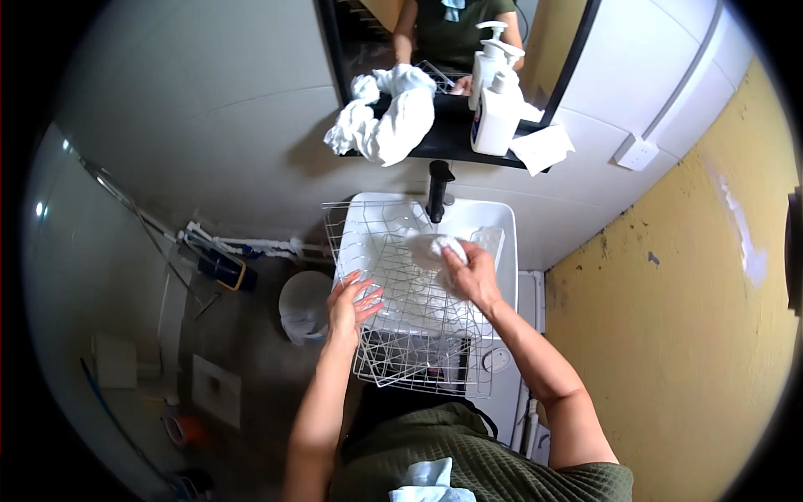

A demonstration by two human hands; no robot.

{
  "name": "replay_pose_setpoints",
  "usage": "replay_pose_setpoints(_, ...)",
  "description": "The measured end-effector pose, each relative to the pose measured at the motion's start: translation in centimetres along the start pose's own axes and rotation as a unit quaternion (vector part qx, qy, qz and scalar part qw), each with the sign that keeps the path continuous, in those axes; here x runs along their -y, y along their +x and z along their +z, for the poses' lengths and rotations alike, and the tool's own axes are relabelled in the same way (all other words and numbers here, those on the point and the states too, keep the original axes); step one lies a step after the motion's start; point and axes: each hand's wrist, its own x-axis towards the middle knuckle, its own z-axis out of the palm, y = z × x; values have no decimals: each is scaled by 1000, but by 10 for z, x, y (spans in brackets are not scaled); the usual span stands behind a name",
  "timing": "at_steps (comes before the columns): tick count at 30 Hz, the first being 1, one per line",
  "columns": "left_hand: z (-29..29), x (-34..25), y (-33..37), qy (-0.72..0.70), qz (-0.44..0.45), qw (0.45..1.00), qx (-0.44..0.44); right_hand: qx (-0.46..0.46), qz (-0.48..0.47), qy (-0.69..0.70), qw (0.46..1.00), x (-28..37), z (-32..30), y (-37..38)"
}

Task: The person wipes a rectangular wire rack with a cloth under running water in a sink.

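Note:
A silvery wire rack (pixel 393 276) lies across the white sink (pixel 510 243), its near end reaching past the front rim towards my body. My left hand (pixel 345 308) rests at the rack's left side, fingers stretched out and spread over the wires. Pinched in my right hand (pixel 474 276) is a bunched white cloth (pixel 449 249), held over the rack near the middle of the sink. The cloth's left part is smeared by motion. Above the sink's back rim stands a black faucet (pixel 437 191).
A black shelf (pixel 452 152) under the mirror (pixel 548 58) carries a crumpled white towel (pixel 401 117), a white pump bottle (pixel 497 121) and a white sheet (pixel 544 149). A white bucket (pixel 303 297) stands on the floor left of the sink. The yellow wall (pixel 669 293) rises at right.

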Motion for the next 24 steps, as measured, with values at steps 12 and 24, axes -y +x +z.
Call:
replay_pose_setpoints(12, -6, 40, 20, -47, -1, 998, -38, 161, -122, -331, 922, -52, 73, 17)
replay_pose_setpoints(24, -10, 54, 10, -98, -25, 993, -57, 358, -71, -278, 889, -27, -17, 4)
